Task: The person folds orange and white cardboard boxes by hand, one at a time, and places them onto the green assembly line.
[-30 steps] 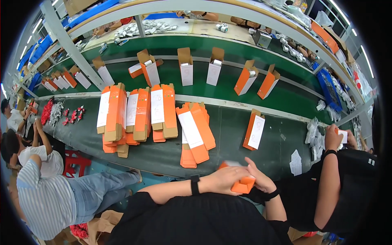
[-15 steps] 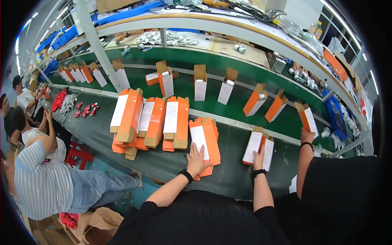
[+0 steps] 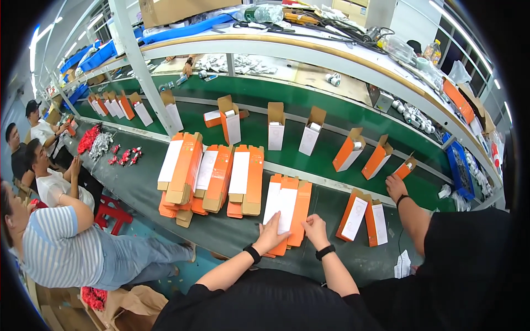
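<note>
My left hand lies on a fanned stack of flattened orange-and-white cartons, its fingers apart and nothing gripped. At the right edge of that stack is my right hand, its fingertips closed together; whether they pinch the carton's edge is hidden. Two opened-out cartons, one orange and white and one narrower-looking, stand upright to the right of my right hand. More flattened cartons are piled on the dark worktop left of my stack.
Open cartons with raised flaps stand along the green conveyor behind a pale rail. At the right, a co-worker's hand touches a tilted carton. Other people sit or stand at the left. A loaded shelf spans overhead.
My right hand has let go of the upright carton and moved left to the stack. The co-worker's carton has tipped lower. The view has shifted slightly.
</note>
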`<move>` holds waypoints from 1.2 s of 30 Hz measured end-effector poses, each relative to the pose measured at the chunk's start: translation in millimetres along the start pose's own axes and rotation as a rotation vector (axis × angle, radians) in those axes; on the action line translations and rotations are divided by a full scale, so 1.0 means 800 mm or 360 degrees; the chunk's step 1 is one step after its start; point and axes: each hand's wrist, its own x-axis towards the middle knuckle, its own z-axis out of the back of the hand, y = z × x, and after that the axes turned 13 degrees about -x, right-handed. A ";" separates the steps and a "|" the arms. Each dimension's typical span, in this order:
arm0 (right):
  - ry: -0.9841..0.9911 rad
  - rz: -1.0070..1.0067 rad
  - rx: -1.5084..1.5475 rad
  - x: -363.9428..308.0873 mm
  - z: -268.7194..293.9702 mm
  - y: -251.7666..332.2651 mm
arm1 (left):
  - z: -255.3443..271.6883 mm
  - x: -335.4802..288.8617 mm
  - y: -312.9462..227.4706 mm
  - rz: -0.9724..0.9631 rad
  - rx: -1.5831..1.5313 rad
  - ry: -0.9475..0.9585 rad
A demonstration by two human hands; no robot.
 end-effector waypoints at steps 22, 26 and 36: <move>-0.0076 -0.0186 -0.0531 -0.041 0.000 0.071 | -0.016 0.038 0.030 0.0112 -0.0871 -0.0299; -0.0129 -0.0247 -0.0382 -0.041 -0.019 0.054 | -0.008 0.040 0.021 0.0149 -0.0885 -0.0197; -0.0154 -0.0151 0.0692 -0.047 -0.022 0.046 | 0.020 0.035 0.022 -0.0142 -0.0956 -0.0377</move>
